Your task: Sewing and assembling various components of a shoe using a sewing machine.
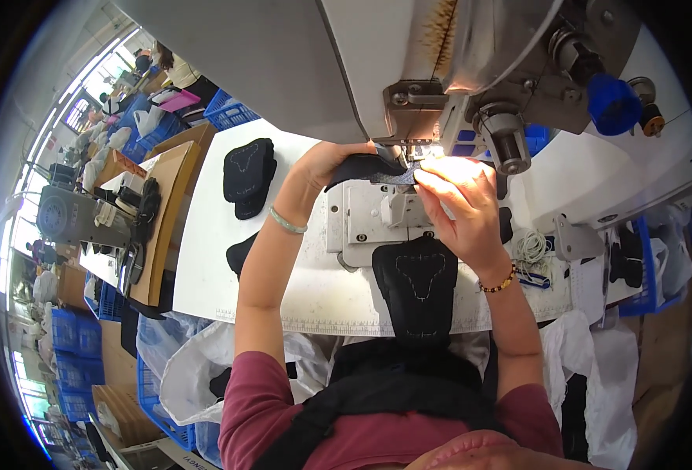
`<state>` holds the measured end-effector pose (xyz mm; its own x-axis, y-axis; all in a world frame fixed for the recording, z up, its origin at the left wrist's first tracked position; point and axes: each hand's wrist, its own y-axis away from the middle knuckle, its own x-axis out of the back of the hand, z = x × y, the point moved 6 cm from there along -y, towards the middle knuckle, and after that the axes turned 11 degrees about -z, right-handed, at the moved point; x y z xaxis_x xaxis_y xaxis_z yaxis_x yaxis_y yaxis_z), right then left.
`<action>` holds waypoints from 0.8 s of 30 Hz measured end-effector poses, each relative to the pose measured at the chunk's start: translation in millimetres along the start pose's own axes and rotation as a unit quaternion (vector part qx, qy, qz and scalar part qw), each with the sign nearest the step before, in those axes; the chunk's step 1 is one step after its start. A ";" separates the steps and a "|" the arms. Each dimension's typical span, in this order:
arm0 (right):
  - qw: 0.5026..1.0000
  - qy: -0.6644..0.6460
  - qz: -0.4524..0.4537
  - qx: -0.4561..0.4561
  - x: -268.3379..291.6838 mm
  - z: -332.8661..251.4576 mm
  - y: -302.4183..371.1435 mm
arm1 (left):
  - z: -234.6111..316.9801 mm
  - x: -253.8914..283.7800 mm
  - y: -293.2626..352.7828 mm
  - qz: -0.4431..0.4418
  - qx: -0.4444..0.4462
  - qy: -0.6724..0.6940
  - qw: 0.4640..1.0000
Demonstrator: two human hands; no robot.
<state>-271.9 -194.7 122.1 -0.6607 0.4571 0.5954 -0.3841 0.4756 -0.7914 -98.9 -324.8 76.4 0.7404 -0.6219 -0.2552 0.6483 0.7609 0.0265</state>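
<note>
My left hand (328, 162) and my right hand (465, 197) hold a black fabric piece (358, 168) between them at the sewing machine (415, 110). One edge of the piece is curled up and shows a grey, speckled side near the lit needle area. My left fingers grip its left end, partly hidden behind it. On the other end, my right thumb and fingers pinch close to the presser foot. Below, a black padded piece with white stitched outlines (415, 286) lies over the table's near edge. Similar black pieces (249, 174) are stacked at the left.
The white table (322, 301) has a ruler strip along its near edge. Coiled white cord (531, 246) and blue-handled snips (533, 280) lie at the right. White cloth (197, 364) hangs at the near left, and a cardboard box (175, 223) stands beyond the table's left edge.
</note>
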 end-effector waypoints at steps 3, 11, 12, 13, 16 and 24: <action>1.000 -0.010 -0.002 -0.005 0.6 2.1 1.5 | 2.7 -13.7 1.8 -0.058 0.025 0.022 0.998; 0.999 0.027 -0.017 0.020 -6.1 -8.9 10.0 | -3.9 -34.4 21.9 -0.031 -0.054 0.064 0.996; 0.999 0.034 -0.027 0.022 -8.5 -11.0 11.0 | -5.8 -35.9 24.6 -0.029 -0.069 0.082 0.994; 0.998 0.042 -0.038 0.025 -10.5 -12.7 11.3 | -6.4 -37.0 26.3 -0.028 -0.083 0.100 0.991; 0.998 0.044 -0.029 0.021 -12.5 -12.2 8.8 | -7.1 -38.0 28.2 -0.020 -0.089 0.103 0.990; 0.998 0.061 -0.012 0.031 -16.7 -15.5 11.3 | -11.9 -43.0 37.1 0.020 -0.103 0.104 0.989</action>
<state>-255.2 -185.4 105.3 -0.5689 0.5358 0.6239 -0.4407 0.4419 -0.7814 -108.7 -267.7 76.9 0.6976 -0.5558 -0.4521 0.5539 0.8186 -0.1517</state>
